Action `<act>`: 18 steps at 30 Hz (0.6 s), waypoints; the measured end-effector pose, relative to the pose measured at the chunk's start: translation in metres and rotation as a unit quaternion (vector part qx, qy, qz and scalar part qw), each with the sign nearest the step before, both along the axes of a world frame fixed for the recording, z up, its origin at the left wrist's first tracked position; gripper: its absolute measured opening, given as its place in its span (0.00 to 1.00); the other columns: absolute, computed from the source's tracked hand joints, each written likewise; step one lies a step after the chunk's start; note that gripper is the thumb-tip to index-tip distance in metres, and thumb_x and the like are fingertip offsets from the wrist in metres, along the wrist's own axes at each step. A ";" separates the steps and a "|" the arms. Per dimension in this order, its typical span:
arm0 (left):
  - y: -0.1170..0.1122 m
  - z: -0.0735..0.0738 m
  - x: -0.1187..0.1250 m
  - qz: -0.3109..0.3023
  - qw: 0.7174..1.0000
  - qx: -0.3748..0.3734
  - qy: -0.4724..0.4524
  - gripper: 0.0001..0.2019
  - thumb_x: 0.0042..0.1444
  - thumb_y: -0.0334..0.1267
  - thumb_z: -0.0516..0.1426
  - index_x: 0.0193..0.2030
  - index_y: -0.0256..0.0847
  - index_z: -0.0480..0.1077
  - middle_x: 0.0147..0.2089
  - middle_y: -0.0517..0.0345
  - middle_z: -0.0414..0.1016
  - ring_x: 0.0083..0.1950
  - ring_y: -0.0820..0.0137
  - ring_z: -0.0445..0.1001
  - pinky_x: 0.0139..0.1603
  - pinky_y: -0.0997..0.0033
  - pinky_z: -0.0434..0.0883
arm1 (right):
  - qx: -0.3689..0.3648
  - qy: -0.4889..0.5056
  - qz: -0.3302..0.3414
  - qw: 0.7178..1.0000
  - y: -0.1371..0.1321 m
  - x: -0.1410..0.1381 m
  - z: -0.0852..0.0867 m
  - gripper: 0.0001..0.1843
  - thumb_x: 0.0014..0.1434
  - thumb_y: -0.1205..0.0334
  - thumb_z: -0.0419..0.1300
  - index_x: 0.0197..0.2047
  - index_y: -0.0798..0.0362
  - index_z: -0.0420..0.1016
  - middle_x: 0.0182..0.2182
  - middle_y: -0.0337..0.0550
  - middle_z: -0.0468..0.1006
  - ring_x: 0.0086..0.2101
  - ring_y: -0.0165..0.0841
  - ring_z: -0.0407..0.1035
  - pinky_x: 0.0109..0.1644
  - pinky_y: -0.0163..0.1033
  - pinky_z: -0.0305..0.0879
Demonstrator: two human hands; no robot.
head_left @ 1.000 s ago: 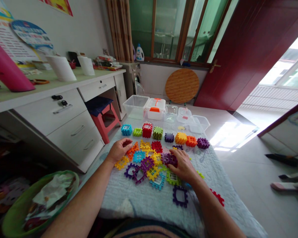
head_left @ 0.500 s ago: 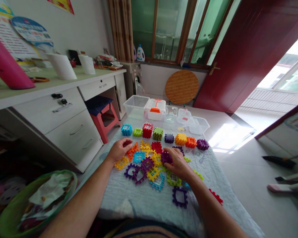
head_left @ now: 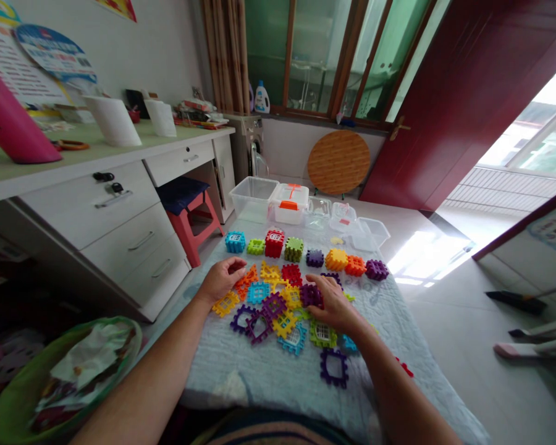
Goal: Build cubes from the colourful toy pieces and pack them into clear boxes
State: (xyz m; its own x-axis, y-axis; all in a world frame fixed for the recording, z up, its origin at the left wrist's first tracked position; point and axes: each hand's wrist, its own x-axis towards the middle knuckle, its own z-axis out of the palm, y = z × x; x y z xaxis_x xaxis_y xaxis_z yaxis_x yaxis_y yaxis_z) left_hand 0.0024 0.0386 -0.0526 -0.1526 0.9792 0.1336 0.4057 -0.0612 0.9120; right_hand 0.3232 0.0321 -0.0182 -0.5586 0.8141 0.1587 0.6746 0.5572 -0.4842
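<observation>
My left hand (head_left: pixel 221 281) hovers at the left of the pile, fingers curled in and nothing visible in them. Beside its fingertips is an orange building piece (head_left: pixel 247 283), with a yellow window-shaped piece (head_left: pixel 225 304) just below the wrist side. My right hand (head_left: pixel 334 301) has its thumb and fingers around a purple building piece (head_left: pixel 311 295), partly covered by the hand. Between the hands lie interlocking plastic pieces, among them a light blue piece (head_left: pixel 258 292), a red piece (head_left: pixel 291 274) and a purple frame (head_left: pixel 274 305).
Behind the pile runs a row of coloured stacks, from a blue block (head_left: pixel 235 241) to a purple stack (head_left: pixel 377 269). Clear plastic boxes (head_left: pixel 254 201) stand at the far end of the cloth-covered table (head_left: pixel 213 364). A waste basket (head_left: pixel 0 395) is at the lower left.
The view has shifted slightly. My right hand's fingers have spread a little at the purple piece; my left hand stays almost in place.
</observation>
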 end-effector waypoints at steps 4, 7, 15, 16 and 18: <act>0.001 0.000 -0.001 -0.003 1.000 0.004 0.005 0.16 0.46 0.47 0.61 0.38 0.39 0.74 0.36 0.54 0.79 0.38 0.64 0.76 0.40 0.67 0.73 | -0.013 -0.013 0.004 1.000 0.003 0.002 0.003 0.34 0.47 0.69 0.59 0.59 0.56 0.63 0.51 0.51 0.72 0.51 0.44 0.62 0.55 0.50 0.58; 0.001 -0.002 -0.002 -0.007 1.000 0.004 0.008 0.15 0.47 0.46 0.60 0.38 0.39 0.74 0.35 0.54 0.78 0.38 0.64 0.76 0.40 0.67 0.72 | -0.025 -0.019 0.009 0.999 0.006 0.002 0.005 0.34 0.46 0.70 0.59 0.59 0.56 0.62 0.51 0.51 0.72 0.50 0.43 0.63 0.55 0.48 0.59; 0.001 -0.003 -0.002 -0.013 1.000 -0.001 -0.008 0.16 0.46 0.48 0.61 0.38 0.40 0.74 0.34 0.55 0.78 0.37 0.65 0.76 0.39 0.68 0.73 | -0.013 -0.051 0.029 0.998 0.011 -0.001 0.004 0.36 0.45 0.70 0.60 0.60 0.55 0.62 0.51 0.52 0.72 0.51 0.44 0.63 0.54 0.49 0.58; 0.001 -0.002 -0.002 -0.011 1.000 0.000 -0.006 0.16 0.45 0.47 0.61 0.38 0.40 0.74 0.35 0.55 0.78 0.37 0.65 0.76 0.39 0.68 0.73 | -0.010 -0.060 0.031 0.998 0.012 -0.001 0.004 0.37 0.45 0.69 0.60 0.61 0.54 0.61 0.51 0.52 0.71 0.51 0.45 0.63 0.54 0.49 0.58; 0.001 -0.001 -0.002 -0.009 1.000 0.000 -0.005 0.16 0.45 0.47 0.61 0.37 0.40 0.74 0.35 0.55 0.78 0.37 0.65 0.76 0.39 0.68 0.73 | -0.006 -0.076 0.034 0.997 0.014 -0.002 0.005 0.40 0.45 0.68 0.62 0.62 0.53 0.60 0.53 0.52 0.69 0.52 0.46 0.61 0.54 0.51 0.57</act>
State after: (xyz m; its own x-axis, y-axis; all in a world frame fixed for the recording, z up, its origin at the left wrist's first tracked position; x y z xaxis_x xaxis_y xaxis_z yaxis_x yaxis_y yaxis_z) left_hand 0.0006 0.0399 -0.0537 -0.1371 0.9817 0.1325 0.3959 -0.0683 0.9157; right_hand 0.3215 0.0462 -0.0135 -0.6296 0.7748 0.0581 0.7011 0.5988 -0.3871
